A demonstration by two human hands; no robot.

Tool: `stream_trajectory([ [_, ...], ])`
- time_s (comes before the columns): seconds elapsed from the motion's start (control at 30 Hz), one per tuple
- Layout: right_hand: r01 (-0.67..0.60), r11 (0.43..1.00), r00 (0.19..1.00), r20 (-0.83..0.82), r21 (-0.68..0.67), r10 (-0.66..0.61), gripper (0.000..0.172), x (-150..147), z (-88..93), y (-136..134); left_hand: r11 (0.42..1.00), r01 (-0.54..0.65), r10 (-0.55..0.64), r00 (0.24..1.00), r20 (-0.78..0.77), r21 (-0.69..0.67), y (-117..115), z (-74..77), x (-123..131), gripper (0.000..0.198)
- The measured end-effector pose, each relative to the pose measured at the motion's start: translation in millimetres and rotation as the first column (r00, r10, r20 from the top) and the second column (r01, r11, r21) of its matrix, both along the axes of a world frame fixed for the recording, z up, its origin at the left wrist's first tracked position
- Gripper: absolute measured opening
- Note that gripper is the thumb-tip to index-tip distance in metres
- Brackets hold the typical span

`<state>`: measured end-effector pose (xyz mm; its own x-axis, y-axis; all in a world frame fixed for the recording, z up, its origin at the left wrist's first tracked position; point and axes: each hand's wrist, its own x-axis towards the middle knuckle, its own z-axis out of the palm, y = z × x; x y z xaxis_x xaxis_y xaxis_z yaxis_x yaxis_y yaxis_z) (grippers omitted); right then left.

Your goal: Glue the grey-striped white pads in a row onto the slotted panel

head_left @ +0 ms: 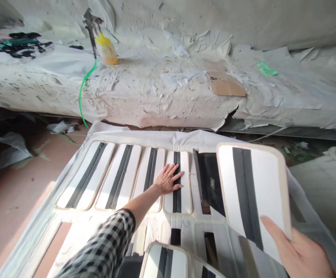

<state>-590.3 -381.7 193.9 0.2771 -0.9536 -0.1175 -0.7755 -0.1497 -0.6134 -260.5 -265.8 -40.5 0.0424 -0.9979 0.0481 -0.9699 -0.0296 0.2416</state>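
My left hand [169,179] lies flat with fingers spread on a white rectangular panel [168,204], which has rounded corners, a beige edge and a dark padded stripe down its middle. Several matching panels [84,175] lie side by side to its left on a white-covered table. At the right, my right hand [304,251] grips the lower corner of another such panel [268,181], thumb on its face, holding it tilted above the table. Behind that panel, a dark flat piece [210,177] partly shows. One more striped panel [156,264] shows at the bottom edge, cut off by the frame.
A spray gun [91,25] with a yellow-lidded bottle [107,50] and green hose [82,90] stands on a paper-covered ledge [156,100]. Cardboard [228,87] and dark scraps [19,42] lie there too. Slots [211,247] open through the table's near half.
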Motion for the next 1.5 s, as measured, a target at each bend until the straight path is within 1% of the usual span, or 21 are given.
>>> stream_trajectory([
  [0.07,0.059,0.998,0.998,-0.024,0.019,-0.058,0.035,26.0,-5.2,-14.4,0.999,-0.033,0.033,0.999,0.004,-0.008,-10.6,-3.6,-1.1,0.072],
  [0.17,0.062,0.998,0.998,-0.016,0.013,-0.062,0.041,57.5,-20.9,-28.5,0.997,-0.068,0.068,0.998,0.012,-0.023,-25.9,-9.4,-0.4,0.07],
  [0.27,0.116,0.993,0.993,-0.006,0.015,-0.116,0.045,69.6,-35.4,-31.8,0.995,-0.093,0.094,0.996,0.008,-0.042,-36.9,-15.2,0.7,0.067],
  [0.33,0.175,0.983,0.985,0.007,0.047,-0.175,0.047,66.8,-37.7,-27.7,0.993,-0.104,0.105,0.995,0.0,-0.056,-40.5,-18.3,0.9,0.067],
  [0.4,0.211,0.975,0.977,0.001,0.069,-0.211,0.047,58.6,-34.1,-20.0,0.992,-0.11,0.109,0.994,-0.008,-0.062,-41.6,-20.4,0.9,0.067],
  [0.5,0.237,0.968,0.97,-0.069,0.078,-0.232,0.045,47.4,-25.6,-7.9,0.992,-0.108,0.107,0.994,-0.014,-0.058,-41.2,-21.3,1.2,0.067],
  [0.6,0.237,0.969,0.968,-0.1,0.071,-0.229,0.045,46.7,-24.2,-0.9,0.994,-0.101,0.1,0.995,-0.017,-0.051,-40.9,-21.1,1.7,0.068],
  [0.67,0.213,0.976,0.975,-0.069,0.038,-0.21,0.046,49.8,-28.9,1.2,0.994,-0.099,0.098,0.995,-0.015,-0.048,-41.1,-21.1,1.7,0.067],
  [0.77,0.158,0.987,0.987,-0.035,-0.019,-0.159,0.049,48.6,-40.9,2.5,0.993,-0.111,0.111,0.994,-0.005,-0.048,-41.4,-21.7,0.9,0.067],
  [0.9,0.068,0.996,0.996,-0.061,-0.064,-0.072,0.053,29.3,-53.8,3.5,0.993,-0.107,0.107,0.994,-0.002,-0.052,-41.1,-22.2,0.6,0.068],
  [0.97,0.031,0.998,0.993,-0.111,-0.055,-0.037,0.053,17.4,-54.3,3.6,0.994,-0.1,0.1,0.995,-0.008,-0.049,-40.9,-22.0,0.9,0.068],
  [1.1,-0.004,1.0,0.968,-0.251,-0.004,0.003,0.054,3.4,-44.9,1.9,0.994,-0.099,0.098,0.995,-0.015,-0.044,-40.9,-21.4,1.0,0.068],
  [1.17,-0.003,1.0,0.96,-0.279,-0.018,-0.002,0.056,2.7,-41.3,0.5,0.994,-0.1,0.1,0.995,-0.015,-0.039,-41.1,-21.1,0.6,0.067],
  [1.3,-0.003,1.0,0.977,-0.211,-0.018,0.0,0.052,11.3,-45.5,1.2,0.995,-0.1,0.1,0.995,-0.01,-0.027,-41.7,-20.7,0.1,0.067],
  [1.4,-0.012,0.999,0.98,-0.197,0.05,0.021,0.054,21.9,-53.0,5.8,0.995,-0.093,0.093,0.996,-0.007,-0.027,-42.0,-20.1,0.4,0.067],
  [1.5,-0.056,0.983,0.982,-0.169,0.178,0.086,0.054,31.2,-62.2,4.8,0.995,-0.096,0.096,0.995,0.002,-0.039,-42.5,-19.3,0.2,0.067],
])
